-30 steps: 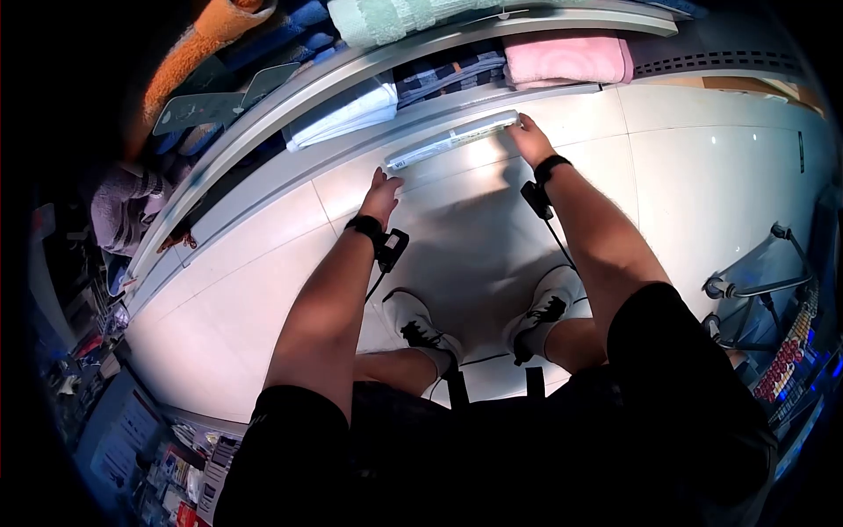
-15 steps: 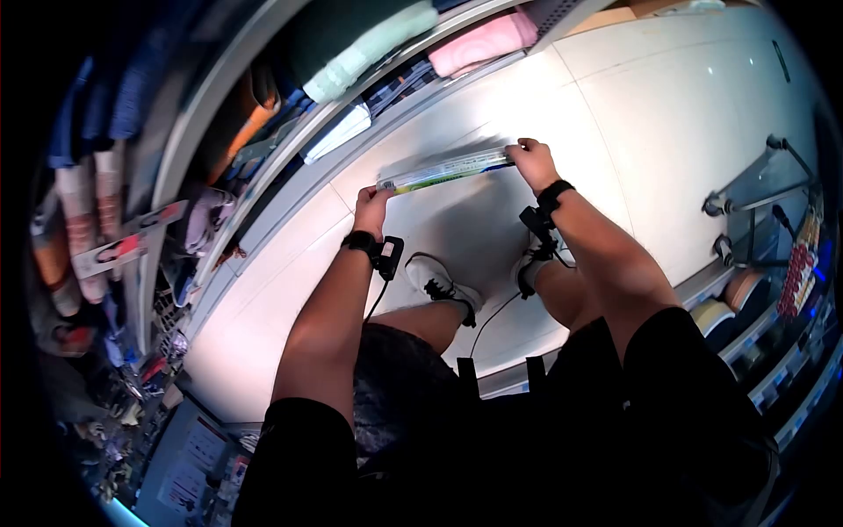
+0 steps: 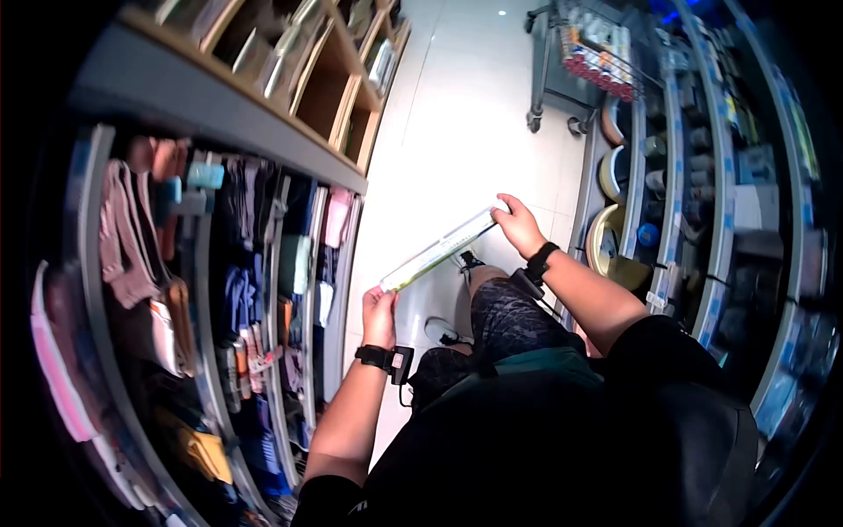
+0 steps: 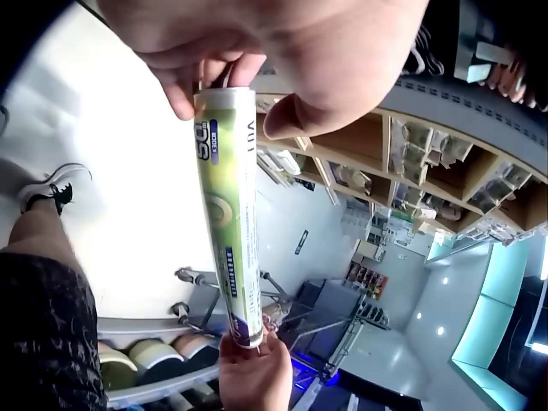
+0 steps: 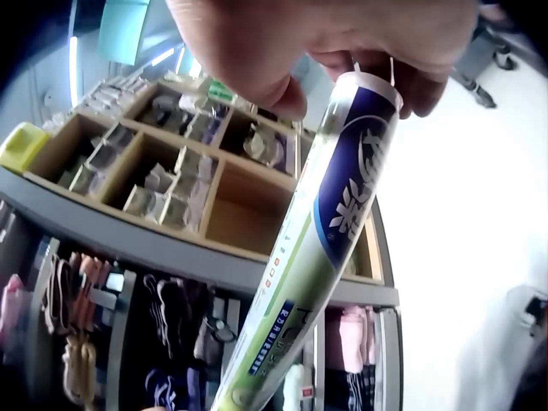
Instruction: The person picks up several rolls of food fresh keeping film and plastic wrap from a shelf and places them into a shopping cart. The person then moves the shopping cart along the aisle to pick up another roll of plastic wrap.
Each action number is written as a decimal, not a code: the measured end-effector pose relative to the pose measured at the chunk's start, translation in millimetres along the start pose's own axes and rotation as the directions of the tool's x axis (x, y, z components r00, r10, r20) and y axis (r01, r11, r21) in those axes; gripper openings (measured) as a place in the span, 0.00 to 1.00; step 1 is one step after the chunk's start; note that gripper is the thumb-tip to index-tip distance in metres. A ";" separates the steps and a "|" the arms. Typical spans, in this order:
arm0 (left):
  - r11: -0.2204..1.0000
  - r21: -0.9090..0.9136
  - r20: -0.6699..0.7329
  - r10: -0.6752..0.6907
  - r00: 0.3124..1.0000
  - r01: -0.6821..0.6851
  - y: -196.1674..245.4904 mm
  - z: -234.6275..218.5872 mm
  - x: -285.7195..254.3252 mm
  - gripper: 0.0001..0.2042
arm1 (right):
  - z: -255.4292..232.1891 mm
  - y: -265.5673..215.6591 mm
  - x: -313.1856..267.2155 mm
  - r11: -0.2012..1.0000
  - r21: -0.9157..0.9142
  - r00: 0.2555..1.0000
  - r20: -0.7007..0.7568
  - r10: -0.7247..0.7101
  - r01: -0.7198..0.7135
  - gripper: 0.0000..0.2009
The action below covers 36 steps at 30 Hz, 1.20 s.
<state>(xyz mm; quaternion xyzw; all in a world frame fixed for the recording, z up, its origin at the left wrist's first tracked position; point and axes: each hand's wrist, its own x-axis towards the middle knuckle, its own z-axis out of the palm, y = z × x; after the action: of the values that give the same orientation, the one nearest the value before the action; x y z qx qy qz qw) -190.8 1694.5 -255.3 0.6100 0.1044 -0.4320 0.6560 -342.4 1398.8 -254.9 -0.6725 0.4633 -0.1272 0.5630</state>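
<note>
A long packaged roll runs slantwise between my hands, above the floor. Its wrapper is green and white with printed labels, seen close in the left wrist view as a round tube with a white end. My left hand pinches the nearer end between thumb and fingers. At the far end, the right hand grips with thumb and fingers. A dark blue label with white characters shows on the roll just below the right hand in the right wrist view. Both wrists wear black camera straps.
Racks of socks and folded towels stand on the left, beneath wooden compartments. On the right are shelves with bowls and other goods. A wheeled cart stands ahead on the pale floor.
The left hand was apart from the roll a second ago and now holds its end. The roll has come up from beside the low shelf, and the body has turned right toward the aisle.
</note>
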 end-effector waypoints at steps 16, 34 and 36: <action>0.800 0.446 0.593 0.072 0.802 -0.401 179.7 401.5 70.0 0.19 | -310.7 -51.2 49.6 0.923 0.358 0.872 -0.486 0.057 0.140 0.11; 0.358 0.405 0.892 0.045 0.449 -0.841 352.3 708.0 267.4 0.19 | -415.8 -128.4 268.7 0.942 0.314 0.731 -0.669 0.133 0.117 0.12; 0.321 0.426 0.899 -0.048 0.435 -0.846 376.4 744.3 289.5 0.19 | -410.5 -137.8 291.3 0.933 0.335 0.686 -0.709 0.160 0.129 0.11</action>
<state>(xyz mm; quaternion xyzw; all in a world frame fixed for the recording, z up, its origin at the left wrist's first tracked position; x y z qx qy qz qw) -44.7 860.2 -6.2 0.5848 -0.6162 -0.4254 0.3121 -403.8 904.5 -99.5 -0.4481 0.6224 -0.4604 0.4471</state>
